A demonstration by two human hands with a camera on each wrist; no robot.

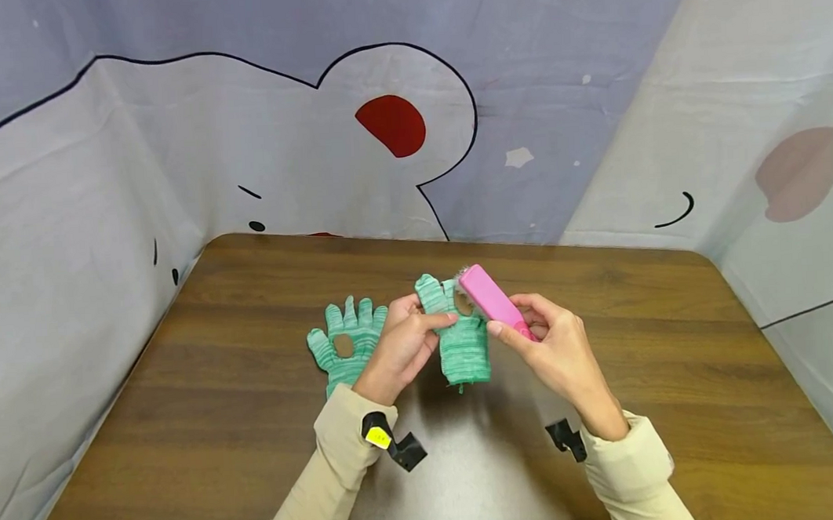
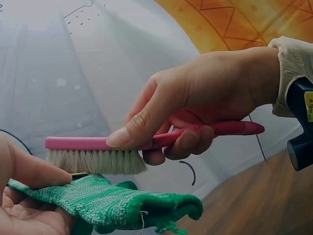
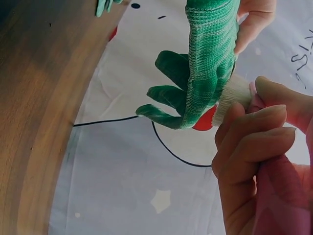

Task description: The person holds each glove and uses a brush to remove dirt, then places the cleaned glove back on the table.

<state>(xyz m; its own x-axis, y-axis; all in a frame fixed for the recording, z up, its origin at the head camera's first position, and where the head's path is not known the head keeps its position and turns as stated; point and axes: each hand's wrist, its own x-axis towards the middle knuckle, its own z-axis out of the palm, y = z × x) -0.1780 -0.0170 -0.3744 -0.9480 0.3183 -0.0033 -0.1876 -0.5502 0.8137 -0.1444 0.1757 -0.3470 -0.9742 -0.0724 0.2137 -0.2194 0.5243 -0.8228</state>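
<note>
My left hand [image 1: 408, 340] pinches a green knitted glove [image 1: 465, 352] and holds it up above the table, thumb on top and fingers beneath. The glove carries a brown round patch, partly hidden by a brush. In my right hand [image 1: 558, 343] is that pink brush [image 1: 492, 299], gripped by its handle with the thumb along the head. Its pale bristles [image 2: 93, 160] point down and meet the upper side of the glove in the left wrist view. From the right wrist view, the glove's fingers [image 3: 166, 110] hang loose beside the bristles [image 3: 230, 98].
A second green glove [image 1: 346, 344] with a brown patch lies flat on the wooden table [image 1: 206, 428], left of my left hand and partly behind it. A printed cloth [image 1: 276, 142] hangs round the table's far and side edges.
</note>
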